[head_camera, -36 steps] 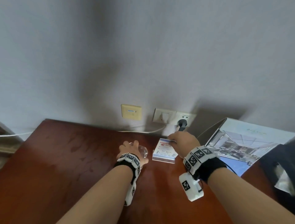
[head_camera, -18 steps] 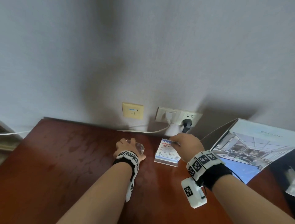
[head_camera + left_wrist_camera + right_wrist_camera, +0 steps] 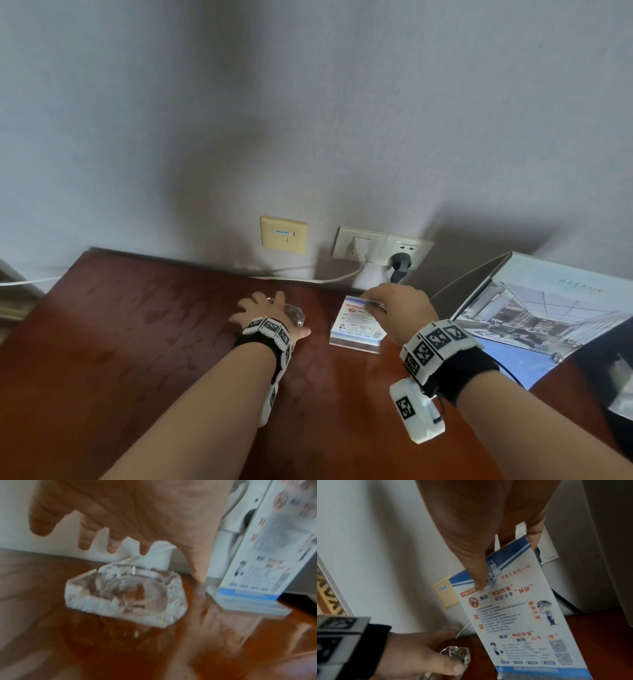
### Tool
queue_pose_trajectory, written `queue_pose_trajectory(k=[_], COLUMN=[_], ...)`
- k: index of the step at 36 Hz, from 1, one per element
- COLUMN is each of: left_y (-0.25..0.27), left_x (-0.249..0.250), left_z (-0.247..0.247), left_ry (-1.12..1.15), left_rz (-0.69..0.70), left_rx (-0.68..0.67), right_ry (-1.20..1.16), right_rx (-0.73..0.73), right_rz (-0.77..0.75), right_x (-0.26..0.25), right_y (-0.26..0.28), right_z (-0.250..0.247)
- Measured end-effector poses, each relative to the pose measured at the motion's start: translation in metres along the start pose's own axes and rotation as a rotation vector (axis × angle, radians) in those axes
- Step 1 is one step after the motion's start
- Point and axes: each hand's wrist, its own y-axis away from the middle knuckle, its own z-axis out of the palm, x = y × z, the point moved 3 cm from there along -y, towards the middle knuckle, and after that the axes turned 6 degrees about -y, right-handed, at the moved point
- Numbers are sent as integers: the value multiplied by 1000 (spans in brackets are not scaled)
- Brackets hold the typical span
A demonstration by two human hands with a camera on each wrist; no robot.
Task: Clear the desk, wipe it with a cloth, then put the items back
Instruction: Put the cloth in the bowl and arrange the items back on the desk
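A clear cut-glass ashtray (image 3: 126, 595) sits on the dark red desk (image 3: 137, 342) near the wall. My left hand (image 3: 263, 310) hovers just over the ashtray (image 3: 295, 313) with straight, spread fingers, and the thumb tip points down beside it. To its right stands a printed card in a clear acrylic stand (image 3: 356, 325), base on the desk. My right hand (image 3: 394, 305) pinches the card's top edge (image 3: 522, 622), thumb (image 3: 476, 574) on the front and fingers behind.
A large photo brochure (image 3: 548, 308) leans against the wall at the right. Behind the hands are a yellow wall plate (image 3: 283, 234), a socket strip (image 3: 380, 248) with a black plug (image 3: 399, 265), and a white cable (image 3: 308, 279). Damp streaks mark the left desk.
My left hand's fingers have spread open over the ashtray, which it covered more closely before. The right hand keeps its hold on the card's top.
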Motion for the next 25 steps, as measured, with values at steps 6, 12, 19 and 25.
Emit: queue_pose_trajectory(k=[6,12,19,25], left_y=[23,62,72,90], left_x=[9,32,42,44], left_z=[-41,-75,-76,-77], left_ry=[220,335,280,256], left_rz=[466,720,667,671], left_rx=[70,275,297,363], right_ry=[-133,-124,-174,-221], right_rx=[-12,-11,16,60], right_rz=[34,111,146,101], right_x=[10,20,19,26], right_y=[9,14,17,35], right_z=[-5,-11,-7,-4])
